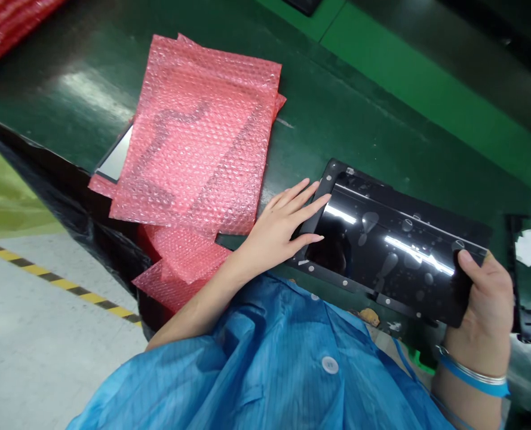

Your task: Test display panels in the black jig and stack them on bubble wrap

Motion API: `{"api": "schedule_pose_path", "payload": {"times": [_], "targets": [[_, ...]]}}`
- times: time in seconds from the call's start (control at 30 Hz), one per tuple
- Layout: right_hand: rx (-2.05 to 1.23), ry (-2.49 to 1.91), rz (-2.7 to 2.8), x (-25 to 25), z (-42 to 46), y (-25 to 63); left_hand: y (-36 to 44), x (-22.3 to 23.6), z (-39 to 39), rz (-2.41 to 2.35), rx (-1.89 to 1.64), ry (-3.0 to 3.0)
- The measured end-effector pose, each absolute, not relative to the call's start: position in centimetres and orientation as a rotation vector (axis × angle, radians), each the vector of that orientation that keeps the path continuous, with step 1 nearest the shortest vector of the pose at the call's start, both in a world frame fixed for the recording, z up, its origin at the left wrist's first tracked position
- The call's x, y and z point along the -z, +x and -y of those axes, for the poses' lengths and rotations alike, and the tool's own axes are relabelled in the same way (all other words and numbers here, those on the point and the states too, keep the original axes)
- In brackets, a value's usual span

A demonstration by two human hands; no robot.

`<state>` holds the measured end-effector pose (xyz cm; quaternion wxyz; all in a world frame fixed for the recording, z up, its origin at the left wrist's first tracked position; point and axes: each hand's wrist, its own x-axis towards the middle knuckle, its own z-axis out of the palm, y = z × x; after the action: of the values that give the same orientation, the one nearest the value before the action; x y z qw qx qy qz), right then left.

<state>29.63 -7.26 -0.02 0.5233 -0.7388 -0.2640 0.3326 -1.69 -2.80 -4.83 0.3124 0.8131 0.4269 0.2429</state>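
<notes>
A glossy black panel (381, 251), covered with bubbled film and bright reflections, lies over a black frame (328, 173) with round spots along its border. My right hand (489, 286) grips the panel's right end, thumb on top and the other fingers hidden beneath. My left hand (287, 224) is spread flat, fingertips at the left edge of the frame. Left of it lies a stack of pink bubble-wrap bags (198, 137), with dark shapes showing through the top one. From under the stack a flat grey-faced piece (117, 155) sticks out.
The dark green table (310, 113) runs across the view. More red bubble wrap (9, 27) lies at the upper left. A black part with white paper (529, 246) is at the right. Black plastic sheeting (81, 209) hangs over the left edge. Yellow-black tape (59, 280) marks the floor.
</notes>
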Motion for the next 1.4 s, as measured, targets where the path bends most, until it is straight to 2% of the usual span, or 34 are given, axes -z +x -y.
{"api": "schedule_pose_path", "payload": {"times": [1.17,1.4], "targets": [[-0.766,-1.852,0.629,-0.4,7.3,29.6,-0.6,5.3,3.6,-1.181,-0.694,2.260],[-0.844,-1.903,0.674,-0.8,7.4,30.0,-0.4,5.4,3.7,-1.210,-0.709,2.260]]}}
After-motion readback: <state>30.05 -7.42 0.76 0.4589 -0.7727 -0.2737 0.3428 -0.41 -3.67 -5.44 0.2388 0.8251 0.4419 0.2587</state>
